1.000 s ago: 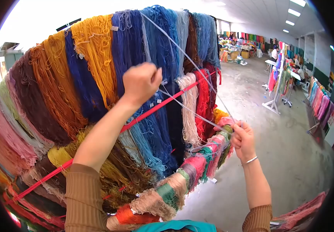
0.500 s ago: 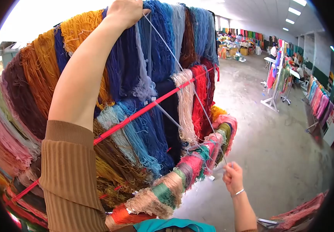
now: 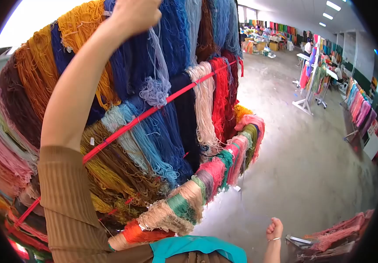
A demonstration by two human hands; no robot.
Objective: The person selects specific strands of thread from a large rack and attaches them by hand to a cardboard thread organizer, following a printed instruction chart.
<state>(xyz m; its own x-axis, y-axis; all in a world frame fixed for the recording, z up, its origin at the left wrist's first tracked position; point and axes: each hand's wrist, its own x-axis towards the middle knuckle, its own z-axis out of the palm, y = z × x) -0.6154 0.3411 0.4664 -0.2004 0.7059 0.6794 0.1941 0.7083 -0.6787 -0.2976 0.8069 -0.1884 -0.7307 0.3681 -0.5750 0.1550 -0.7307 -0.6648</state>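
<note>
Dozens of dyed yarn hanks (image 3: 110,131) crowd the left and middle of our view, draped over a high rail and falling in long loops: pinks and browns at far left, then orange, yellow, dark blue, light blue, cream, red. A red cord (image 3: 123,131) crosses them on a slant, low at left, rising toward the right.

Our left hand (image 3: 134,15) is raised to the top edge of the frame, the ribbed brown sleeve (image 3: 66,201) below it. The fingers are curled shut around a pale lavender-blue hank (image 3: 156,65), gripping its upper end. That hank hangs straight down from the fist, its long axis vertical, lying against the dark blue yarn and ending in a bunched tuft (image 3: 154,92) just above the red cord.

Lower, a row of shorter bundles (image 3: 206,179) in peach, green, pink curves along the bottom of the mass.

Our right hand (image 3: 275,229) is low, near the bottom edge, well apart from the yarn, closed in a loose fist with a bracelet at the wrist; whether it holds any thread we cannot tell.

Farther right: concrete floor (image 3: 303,166), a white stand (image 3: 305,103) with hanging yarn, and pink yarn (image 3: 342,230) in the lower corner.
</note>
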